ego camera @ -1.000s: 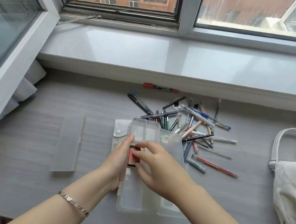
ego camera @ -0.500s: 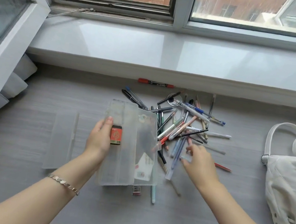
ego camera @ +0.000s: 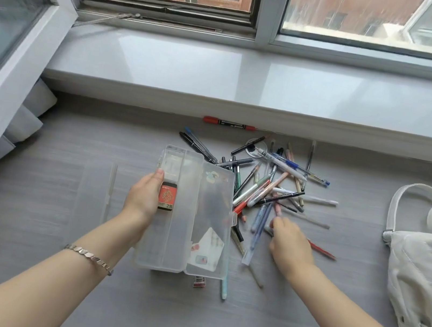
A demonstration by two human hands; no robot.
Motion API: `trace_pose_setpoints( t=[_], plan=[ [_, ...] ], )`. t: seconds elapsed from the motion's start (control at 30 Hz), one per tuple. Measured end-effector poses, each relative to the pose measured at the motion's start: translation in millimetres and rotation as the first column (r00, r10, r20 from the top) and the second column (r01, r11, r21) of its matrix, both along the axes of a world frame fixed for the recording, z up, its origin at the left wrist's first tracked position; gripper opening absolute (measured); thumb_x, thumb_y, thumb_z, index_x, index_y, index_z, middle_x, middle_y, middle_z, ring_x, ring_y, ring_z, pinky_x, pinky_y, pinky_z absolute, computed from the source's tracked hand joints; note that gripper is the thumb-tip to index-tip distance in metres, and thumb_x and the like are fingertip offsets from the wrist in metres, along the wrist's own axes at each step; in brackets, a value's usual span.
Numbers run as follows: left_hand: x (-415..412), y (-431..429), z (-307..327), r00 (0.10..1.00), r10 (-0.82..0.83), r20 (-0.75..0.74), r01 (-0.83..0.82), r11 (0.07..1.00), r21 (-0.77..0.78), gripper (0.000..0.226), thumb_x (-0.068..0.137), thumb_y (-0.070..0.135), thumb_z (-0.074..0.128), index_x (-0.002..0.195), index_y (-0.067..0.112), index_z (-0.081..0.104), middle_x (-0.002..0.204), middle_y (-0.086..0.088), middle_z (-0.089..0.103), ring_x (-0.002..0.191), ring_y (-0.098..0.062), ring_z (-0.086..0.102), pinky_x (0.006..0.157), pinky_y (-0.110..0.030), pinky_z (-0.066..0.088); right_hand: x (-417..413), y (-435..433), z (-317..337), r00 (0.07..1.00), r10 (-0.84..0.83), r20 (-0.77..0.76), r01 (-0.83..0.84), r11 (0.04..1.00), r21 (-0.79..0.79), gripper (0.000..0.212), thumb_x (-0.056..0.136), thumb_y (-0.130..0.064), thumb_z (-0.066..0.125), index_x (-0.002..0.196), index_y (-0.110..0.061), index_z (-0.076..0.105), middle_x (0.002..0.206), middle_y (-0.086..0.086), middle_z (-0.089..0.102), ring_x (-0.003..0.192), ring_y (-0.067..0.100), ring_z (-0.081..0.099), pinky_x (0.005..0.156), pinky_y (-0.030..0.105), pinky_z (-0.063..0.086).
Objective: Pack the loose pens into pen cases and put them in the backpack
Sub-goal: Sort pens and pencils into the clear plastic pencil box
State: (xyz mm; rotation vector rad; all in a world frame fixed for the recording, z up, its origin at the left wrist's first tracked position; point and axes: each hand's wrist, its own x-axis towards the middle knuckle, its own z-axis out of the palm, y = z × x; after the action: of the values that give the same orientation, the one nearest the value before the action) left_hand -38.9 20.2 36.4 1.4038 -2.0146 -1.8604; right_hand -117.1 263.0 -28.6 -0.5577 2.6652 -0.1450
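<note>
A clear plastic pen case (ego camera: 184,231) lies open in the middle of the grey desk (ego camera: 28,232), lid flat to the right. My left hand (ego camera: 144,197) grips the case's left edge beside an orange 2B eraser (ego camera: 167,196) inside it. A heap of loose pens (ego camera: 271,183) spreads right of the case. My right hand (ego camera: 290,243) rests on the near end of the heap, fingertips touching a pink pen (ego camera: 276,211); whether it grips is unclear. A second clear case (ego camera: 96,195) lies left. The white backpack (ego camera: 422,281) sits at the right edge.
A red-capped marker (ego camera: 228,123) lies alone against the wall under the white windowsill (ego camera: 250,81). A teal pen (ego camera: 224,287) and a small red item stick out below the open case. An open window sash (ego camera: 9,51) juts in at the left.
The case was shut and held in both hands a second ago; it has since been opened flat. My right hand left it and moved right onto the pens. My left hand kept its hold.
</note>
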Motion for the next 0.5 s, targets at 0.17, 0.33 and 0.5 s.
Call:
trace_pose_setpoints(
  t=[0.17, 0.33, 0.5],
  plan=[
    [-2.3, 3.4, -2.2, 1.000, -0.013, -0.007, 0.013, 0.999, 0.032, 0.027, 0.099, 0.039, 0.036, 0.104, 0.024, 0.058, 0.105, -0.003, 0.065, 0.102, -0.023, 0.059, 0.099, -0.038, 0.043, -23.8, -17.7, 5.6, 0.958, -0.284, 0.042, 0.287, 0.943, -0.171, 0.026, 0.092, -0.007, 0.042, 0.117, 0.003, 0.045, 0.120, 0.022, 0.048, 0.108, 0.036, 0.047, 0.087, 0.039, 0.040],
    [-5.6, 4.1, 6.9, 1.000, -0.015, -0.014, 0.015, 0.999, 0.032, 0.026, 0.099, 0.038, 0.036, 0.104, 0.023, 0.057, 0.086, 0.009, 0.059, 0.093, -0.017, 0.054, 0.089, -0.033, 0.041, -38.5, -32.5, -1.2, 0.964, -0.260, -0.049, 0.260, 0.965, -0.004, 0.024, 0.092, 0.000, 0.038, 0.114, -0.001, 0.049, 0.116, 0.020, 0.057, 0.117, 0.036, 0.042, 0.098, 0.040, 0.037],
    [-3.3, -5.2, 5.7, 1.000, 0.011, 0.003, -0.011, 1.000, 0.012, 0.041, 0.097, 0.046, 0.037, 0.116, 0.019, 0.061, 0.111, -0.005, 0.066, 0.107, -0.026, 0.059, 0.102, -0.047, 0.043, -38.7, -39.3, 2.8, 0.960, -0.279, -0.010, 0.279, 0.960, 0.017, 0.027, 0.092, 0.003, 0.035, 0.118, 0.000, 0.040, 0.121, 0.020, 0.053, 0.114, 0.034, 0.046, 0.087, 0.038, 0.043]
  ],
)
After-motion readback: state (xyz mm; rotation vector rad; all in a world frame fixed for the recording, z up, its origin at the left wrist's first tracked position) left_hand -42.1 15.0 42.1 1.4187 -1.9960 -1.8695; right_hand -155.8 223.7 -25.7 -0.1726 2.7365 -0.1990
